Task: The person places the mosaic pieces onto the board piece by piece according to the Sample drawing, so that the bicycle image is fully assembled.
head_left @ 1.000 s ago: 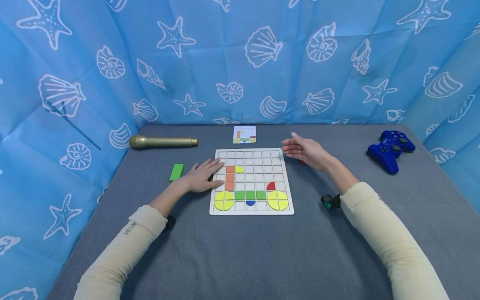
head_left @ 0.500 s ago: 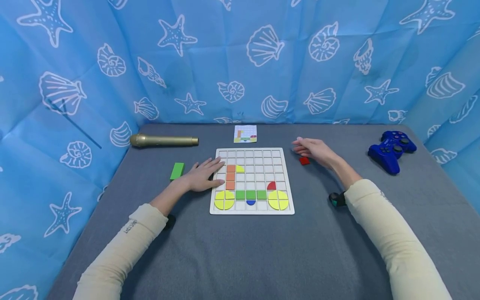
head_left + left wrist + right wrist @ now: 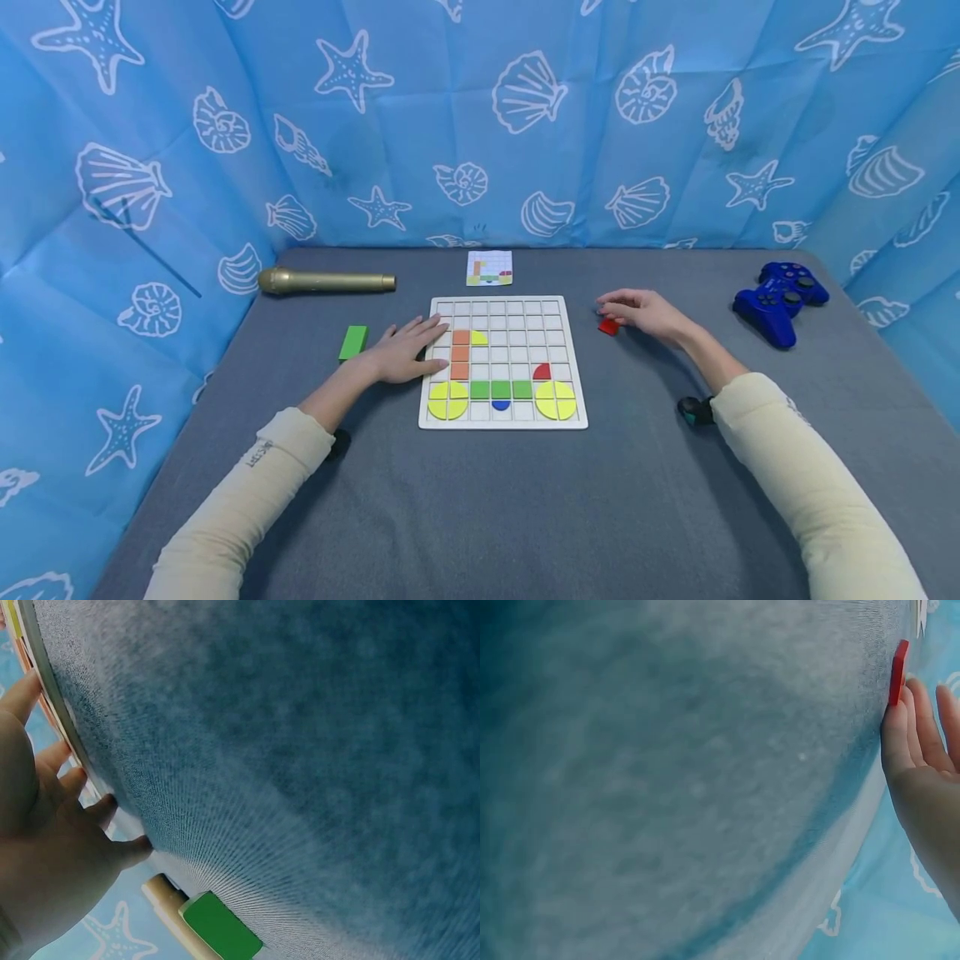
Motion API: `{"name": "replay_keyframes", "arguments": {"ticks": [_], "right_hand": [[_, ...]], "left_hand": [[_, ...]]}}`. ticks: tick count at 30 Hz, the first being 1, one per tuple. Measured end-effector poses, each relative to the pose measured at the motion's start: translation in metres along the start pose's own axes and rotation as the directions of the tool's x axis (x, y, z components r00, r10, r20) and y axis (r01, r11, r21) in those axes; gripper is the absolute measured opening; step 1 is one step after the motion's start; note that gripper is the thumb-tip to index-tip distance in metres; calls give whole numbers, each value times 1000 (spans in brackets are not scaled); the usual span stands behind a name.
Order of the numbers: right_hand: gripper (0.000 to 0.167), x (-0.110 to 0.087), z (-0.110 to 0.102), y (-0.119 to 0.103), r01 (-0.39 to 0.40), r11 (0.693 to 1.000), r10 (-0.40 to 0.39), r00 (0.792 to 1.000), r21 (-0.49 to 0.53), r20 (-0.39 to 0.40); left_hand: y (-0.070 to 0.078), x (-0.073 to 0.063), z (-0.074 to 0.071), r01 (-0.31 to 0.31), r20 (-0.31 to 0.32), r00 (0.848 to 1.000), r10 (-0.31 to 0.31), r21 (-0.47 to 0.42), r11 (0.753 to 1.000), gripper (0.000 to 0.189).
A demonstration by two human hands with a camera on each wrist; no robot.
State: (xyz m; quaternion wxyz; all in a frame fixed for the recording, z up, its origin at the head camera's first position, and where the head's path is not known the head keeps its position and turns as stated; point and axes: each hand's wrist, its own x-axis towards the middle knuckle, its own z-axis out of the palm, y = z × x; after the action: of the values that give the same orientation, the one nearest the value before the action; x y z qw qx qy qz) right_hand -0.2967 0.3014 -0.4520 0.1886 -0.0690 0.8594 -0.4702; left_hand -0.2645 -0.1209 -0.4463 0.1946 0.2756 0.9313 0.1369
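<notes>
My left hand (image 3: 408, 354) rests with spread fingers on the left edge of a white grid board (image 3: 531, 421). Coloured tiles lie in the board: orange squares (image 3: 460, 355), green squares (image 3: 500, 390), a red quarter circle (image 3: 542, 372), a small blue half circle (image 3: 501, 405) and yellow quarter circles (image 3: 555, 401) grouped into discs. Right of the board, my right hand (image 3: 648, 315) pinches a red square tile (image 3: 609, 327) at the cloth. In the right wrist view the thumb meets one end of the red tile (image 3: 898, 671), with fingers behind it.
A green block (image 3: 353, 342) lies left of the board, near a gold microphone (image 3: 327, 282). A small printed pattern card (image 3: 489, 268) lies behind the board. A blue game controller (image 3: 782, 302) sits at the far right. A shell-patterned curtain (image 3: 480, 125) surrounds the table.
My right hand has moved right, away from the board, and come down onto the red tile, which has shifted slightly towards me. The left hand stays on the board.
</notes>
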Motion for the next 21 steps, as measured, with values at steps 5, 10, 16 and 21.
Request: {"name": "replay_keyframes", "arguments": {"ticks": [5,10,16,21], "right_hand": [[38,-3,1,4,61,987,-62,998,-150,-3],[46,-3,3,7,116,976,-116,993,-185,13],[48,-3,5,5,130,965,-131,991,-229,9],[44,-5,6,4,138,955,-141,990,-264,7]], "left_hand": [[0,1,1,-2,-4,1000,2,5,1000,73],[0,0,0,6,0,1000,-6,4,1000,73],[0,1,0,10,2,1000,-10,4,1000,73],[-1,2,1,20,11,1000,-21,10,1000,72]]}}
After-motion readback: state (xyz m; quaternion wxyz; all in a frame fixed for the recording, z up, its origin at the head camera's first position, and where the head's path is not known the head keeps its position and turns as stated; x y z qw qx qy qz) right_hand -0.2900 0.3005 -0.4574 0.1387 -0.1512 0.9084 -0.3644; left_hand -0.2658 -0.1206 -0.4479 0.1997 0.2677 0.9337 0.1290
